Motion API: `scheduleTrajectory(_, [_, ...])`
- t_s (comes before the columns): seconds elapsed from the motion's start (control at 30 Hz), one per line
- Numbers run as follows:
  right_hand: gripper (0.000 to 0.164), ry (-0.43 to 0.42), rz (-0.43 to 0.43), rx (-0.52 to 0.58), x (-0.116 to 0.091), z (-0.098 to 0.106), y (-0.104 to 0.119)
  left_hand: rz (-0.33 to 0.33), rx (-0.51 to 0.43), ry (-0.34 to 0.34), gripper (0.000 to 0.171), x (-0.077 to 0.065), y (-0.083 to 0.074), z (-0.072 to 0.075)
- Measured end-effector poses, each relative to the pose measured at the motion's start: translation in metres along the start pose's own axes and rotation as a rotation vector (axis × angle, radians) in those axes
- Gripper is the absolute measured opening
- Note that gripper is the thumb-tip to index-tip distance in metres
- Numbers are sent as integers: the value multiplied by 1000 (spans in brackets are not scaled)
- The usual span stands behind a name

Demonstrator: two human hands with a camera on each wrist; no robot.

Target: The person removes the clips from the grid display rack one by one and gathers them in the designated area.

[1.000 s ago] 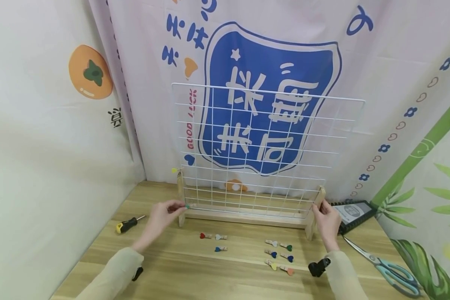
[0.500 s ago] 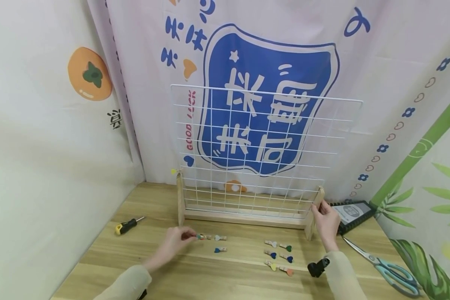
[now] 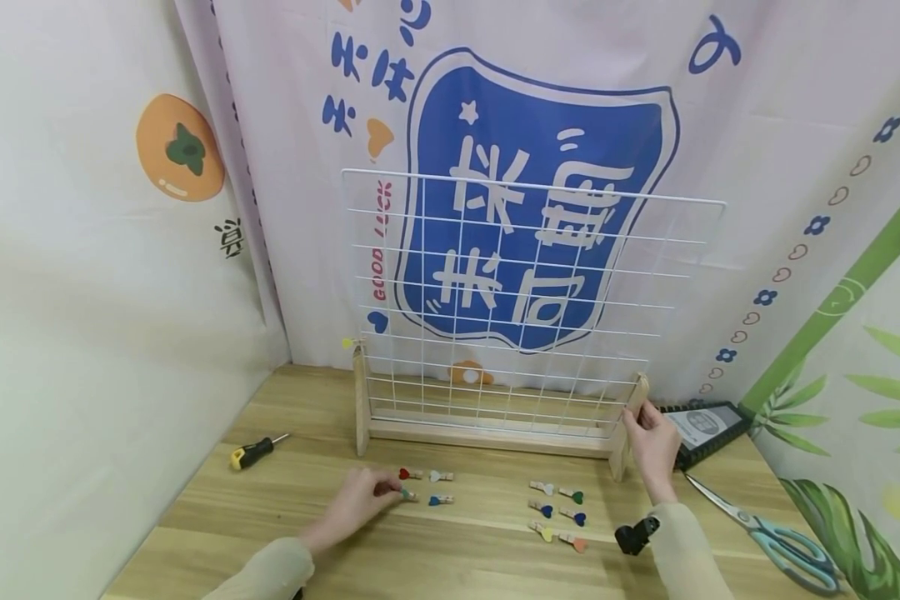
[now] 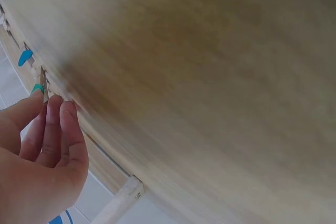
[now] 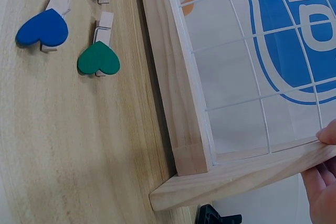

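My left hand (image 3: 360, 504) pinches a small wooden clothespin with a teal heart (image 3: 408, 495) between thumb and fingers, right at the tabletop. Just beyond it lies a red-heart clothespin (image 3: 410, 474); to its right are a white-heart clothespin (image 3: 441, 476) and a blue-heart clothespin (image 4: 25, 57). At the right, my other hand (image 3: 654, 437) grips the right post (image 3: 635, 408) of a wooden stand (image 5: 176, 114), thumb on the near side. A white wire grid (image 3: 532, 185) stands upright in it. A yellow-heart clothespin (image 3: 348, 342) sits atop the left post.
Several more heart clothespins, among them a green one (image 5: 98, 57), lie in pairs at the front right. A screwdriver (image 3: 255, 452) is on the far left. Scissors (image 3: 776, 533) and a black spiral notebook (image 3: 708, 429) lie at the right. Printed curtains hang behind the table.
My left hand has carried the teal-heart clothespin from the stand's lower left corner down toward me, past the red one, to beside the blue one. My right hand has stayed on the post.
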State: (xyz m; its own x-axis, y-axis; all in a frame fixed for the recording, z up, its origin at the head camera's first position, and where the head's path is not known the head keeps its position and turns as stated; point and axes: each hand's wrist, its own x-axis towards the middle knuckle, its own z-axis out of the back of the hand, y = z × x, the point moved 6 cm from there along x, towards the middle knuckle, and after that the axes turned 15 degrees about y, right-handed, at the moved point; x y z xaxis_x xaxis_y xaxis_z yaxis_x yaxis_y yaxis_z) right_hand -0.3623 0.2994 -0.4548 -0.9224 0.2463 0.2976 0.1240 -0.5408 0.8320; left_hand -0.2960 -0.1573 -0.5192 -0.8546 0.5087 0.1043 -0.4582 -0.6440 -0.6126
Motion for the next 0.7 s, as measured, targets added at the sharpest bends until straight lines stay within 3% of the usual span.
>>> scheduleTrajectory(0.23, [36,11,-5,-19,-1,-1,1,27,44,-2,4,2,0,-1])
scheduleTrajectory(0.5, [38,24,-15,2,-1,-2,2,31,33,-1,5,1,-2,0])
scheduleTrajectory(0.7, [39,25,-13,0,-2,-1,2,27,14,-45,6,1,3,9])
